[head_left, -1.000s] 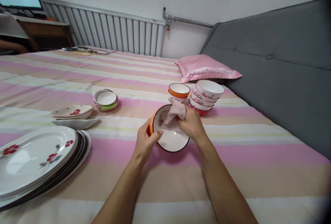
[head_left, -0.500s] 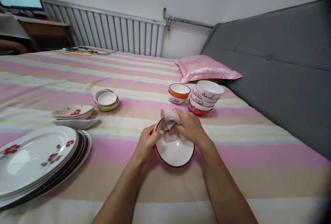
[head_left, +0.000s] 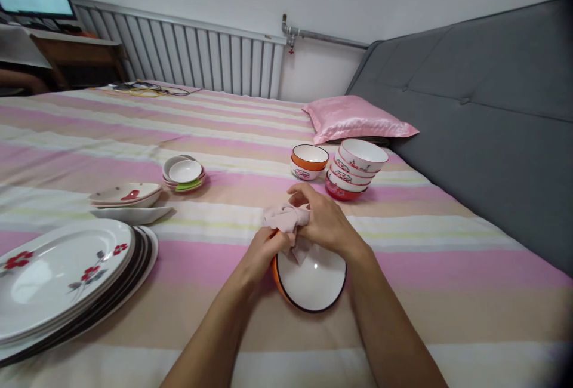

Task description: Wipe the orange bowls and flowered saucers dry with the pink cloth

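Note:
An orange bowl (head_left: 313, 283) with a white inside and a dark rim is tilted toward me, low over the striped bed. My left hand (head_left: 265, 251) grips its left rim, thumb on the edge. A pale pink cloth (head_left: 289, 221) is bunched over the bowl's far left rim and hangs partly inside. On that cloth lies my right hand (head_left: 320, 218), fingers bent around it; some fingertips are hidden. Beyond the hands stand two stacked bowls (head_left: 310, 158), orange over white, beside a taller stack of white and red bowls (head_left: 356, 167).
Stacked plates with red flowers (head_left: 89, 256) lie at the near left. Behind them are leaf-shaped dishes (head_left: 129, 197) and small nested dishes (head_left: 184, 172). A pink pillow (head_left: 360, 118) rests by the grey headboard (head_left: 474, 95). Cables (head_left: 150, 88) lie at the far edge, near a radiator (head_left: 201, 57).
The bowl has shifted slightly toward me and right. The cloth and my right hand have moved down and left along the rim, closer to my left hand.

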`<state>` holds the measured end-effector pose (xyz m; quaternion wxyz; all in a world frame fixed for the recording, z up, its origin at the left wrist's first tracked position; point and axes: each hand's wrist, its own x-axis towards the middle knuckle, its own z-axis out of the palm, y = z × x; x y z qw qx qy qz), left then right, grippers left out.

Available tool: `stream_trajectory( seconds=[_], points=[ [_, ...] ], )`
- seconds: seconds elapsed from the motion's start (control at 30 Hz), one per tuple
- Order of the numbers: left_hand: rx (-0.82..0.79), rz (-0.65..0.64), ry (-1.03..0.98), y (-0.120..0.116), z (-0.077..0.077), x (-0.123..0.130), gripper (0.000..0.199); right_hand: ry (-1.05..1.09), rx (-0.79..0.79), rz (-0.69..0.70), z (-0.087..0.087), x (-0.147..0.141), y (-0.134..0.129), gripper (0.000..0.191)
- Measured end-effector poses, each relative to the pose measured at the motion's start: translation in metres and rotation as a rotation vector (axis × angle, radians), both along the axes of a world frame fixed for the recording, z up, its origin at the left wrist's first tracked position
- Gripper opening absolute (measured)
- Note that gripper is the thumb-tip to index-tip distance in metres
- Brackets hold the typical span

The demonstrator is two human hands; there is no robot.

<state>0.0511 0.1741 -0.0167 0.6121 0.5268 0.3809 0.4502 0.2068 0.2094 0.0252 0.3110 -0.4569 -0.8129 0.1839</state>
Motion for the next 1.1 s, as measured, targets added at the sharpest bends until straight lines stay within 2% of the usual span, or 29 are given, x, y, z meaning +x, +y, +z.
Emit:
stream_trajectory(
  seconds=[0.13, 0.27, 0.4, 0.63, 0.8, 0.93, 1.1],
  points=[
    [-0.056, 0.008, -0.073, -0.002, 0.001, 0.000, 0.019, 0.085, 0.005, 0.155, 0.009, 0.007, -0.004, 0.065],
    [-0.081, -0.006, -0.045, -0.002, -0.001, -0.001, 0.026, 0.110, -0.041, 0.348, 0.020, 0.008, -0.012, 0.055],
    [-0.046, -0.016, -0.070, 0.000, -0.002, 0.001, 0.021, 0.155, -0.061, 0.434, 0.019, 0.005, -0.013, 0.045],
    [-0.093, -0.038, -0.042, 0.000, -0.004, 0.002, 0.027, 0.235, -0.184, 0.435, 0.011, 0.006, -0.004, 0.037],
    [-0.158, 0.014, -0.078, -0.001, -0.001, 0.000, 0.025, 0.295, -0.217, 0.331, 0.007, 0.009, 0.000, 0.034],
    [-0.146, 0.028, -0.125, 0.000, -0.002, 0.000, 0.024, 0.327, -0.217, 0.273, 0.003, 0.012, 0.003, 0.033],
    [-0.136, 0.109, -0.194, 0.003, -0.004, 0.000, 0.023, 0.341, -0.188, 0.193, 0.002, 0.013, 0.005, 0.030]
  ],
)
